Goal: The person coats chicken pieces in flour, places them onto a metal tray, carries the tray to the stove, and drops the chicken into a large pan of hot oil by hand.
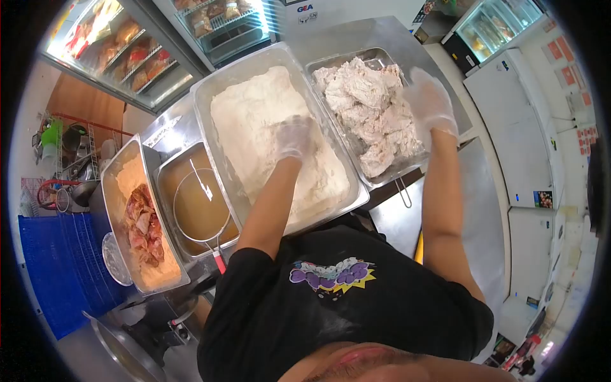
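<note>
Both hands are in clear plastic gloves. The left hand is at 11 o'clock from the wearer, down in the flour, fingers mostly lost in white and blur, so honestly can't tell if they're spread or pinching. The right hand is at 1 o'clock, pretty open, no pinch that I can see, right at the outer edge of the flour-coated meat. It's a bit blurry, so can't swear whether it's touching.

That meat is heaped in a metal tray at 12. The flour fills a big metal tub at 11, just beside the tray. At 10 there's a smaller tub of cloudy liquid with a round wire strainer over it, red handle poking out toward the wearer. Between 9 and 10, raw reddish meat sits on orange-tan powder in a long metal pan.
</note>
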Action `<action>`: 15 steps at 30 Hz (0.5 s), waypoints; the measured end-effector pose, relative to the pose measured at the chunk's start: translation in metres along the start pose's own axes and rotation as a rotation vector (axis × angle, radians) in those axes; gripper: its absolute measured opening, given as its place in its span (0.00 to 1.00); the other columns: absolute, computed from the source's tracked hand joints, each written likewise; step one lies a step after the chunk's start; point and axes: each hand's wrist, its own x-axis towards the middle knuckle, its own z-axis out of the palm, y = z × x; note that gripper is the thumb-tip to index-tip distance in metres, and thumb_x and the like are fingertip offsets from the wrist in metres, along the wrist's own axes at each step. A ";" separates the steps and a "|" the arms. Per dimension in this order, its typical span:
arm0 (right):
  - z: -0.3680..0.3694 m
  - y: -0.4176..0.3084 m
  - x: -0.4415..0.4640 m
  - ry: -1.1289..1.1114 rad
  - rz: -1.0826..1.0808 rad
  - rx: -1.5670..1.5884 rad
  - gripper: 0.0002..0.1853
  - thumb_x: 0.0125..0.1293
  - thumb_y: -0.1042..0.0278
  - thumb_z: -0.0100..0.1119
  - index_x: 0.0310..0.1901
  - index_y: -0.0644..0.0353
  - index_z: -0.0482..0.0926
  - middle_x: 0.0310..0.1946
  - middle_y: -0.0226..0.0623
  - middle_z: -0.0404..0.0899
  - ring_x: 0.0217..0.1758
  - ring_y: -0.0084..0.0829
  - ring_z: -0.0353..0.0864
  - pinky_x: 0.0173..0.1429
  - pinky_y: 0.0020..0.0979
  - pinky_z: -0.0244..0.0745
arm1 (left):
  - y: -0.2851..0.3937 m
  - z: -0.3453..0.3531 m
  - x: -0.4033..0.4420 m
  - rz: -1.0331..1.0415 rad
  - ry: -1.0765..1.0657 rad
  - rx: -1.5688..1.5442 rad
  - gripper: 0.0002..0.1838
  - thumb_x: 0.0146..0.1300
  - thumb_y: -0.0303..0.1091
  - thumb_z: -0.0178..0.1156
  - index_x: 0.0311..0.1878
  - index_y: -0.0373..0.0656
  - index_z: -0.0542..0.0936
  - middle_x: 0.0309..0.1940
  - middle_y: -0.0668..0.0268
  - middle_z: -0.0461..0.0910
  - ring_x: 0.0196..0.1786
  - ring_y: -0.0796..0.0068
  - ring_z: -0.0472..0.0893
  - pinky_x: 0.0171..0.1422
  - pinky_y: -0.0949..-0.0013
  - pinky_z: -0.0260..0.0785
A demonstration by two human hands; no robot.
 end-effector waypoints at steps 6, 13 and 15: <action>0.076 -0.126 0.008 -0.265 -0.515 0.248 0.25 0.67 0.58 0.61 0.63 0.62 0.81 0.61 0.52 0.83 0.66 0.51 0.80 0.74 0.43 0.71 | -0.073 0.053 -0.006 -0.003 0.539 -0.146 0.06 0.62 0.32 0.66 0.40 0.44 0.86 0.39 0.53 0.88 0.41 0.55 0.88 0.48 0.56 0.81; 0.323 -0.224 0.056 -0.186 -0.769 0.173 0.14 0.65 0.70 0.60 0.49 0.60 0.89 0.48 0.54 0.88 0.54 0.51 0.89 0.57 0.47 0.83 | -0.156 0.049 -0.085 -0.226 0.535 -0.718 0.04 0.64 0.30 0.66 0.36 0.41 0.86 0.35 0.55 0.87 0.39 0.56 0.88 0.42 0.58 0.79; 0.329 -0.227 0.035 -0.218 -0.801 0.068 0.14 0.65 0.71 0.60 0.49 0.59 0.89 0.48 0.53 0.89 0.53 0.49 0.90 0.57 0.46 0.84 | -0.138 0.042 -0.096 -0.324 0.600 -0.529 0.04 0.64 0.31 0.65 0.36 0.42 0.86 0.34 0.56 0.86 0.39 0.57 0.88 0.42 0.58 0.79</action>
